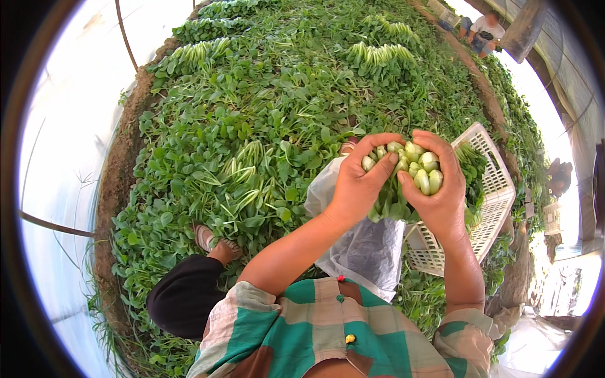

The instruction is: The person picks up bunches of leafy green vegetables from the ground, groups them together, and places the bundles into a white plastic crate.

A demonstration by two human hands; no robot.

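A bunch of leafy green vegetables [415,165] is held between my two hands, its pale cut stem ends facing up and its leaves hanging below. My left hand [361,175] wraps the bunch from the left, the thumb lying over the stems. From the right, my right hand [437,184] curls around the thicker stem ends. The fingertips of both hands come close together at the far side of the bunch. Below the hands, a translucent plastic sheet [364,250] covers part of my lap.
A white plastic crate [496,203] with greens inside stands tilted at my right. Loose greens [246,175] and laid bunches [383,54] cover the ground ahead. A soil ridge [118,175] and plastic film wall run along the left. Another person [487,30] crouches far right.
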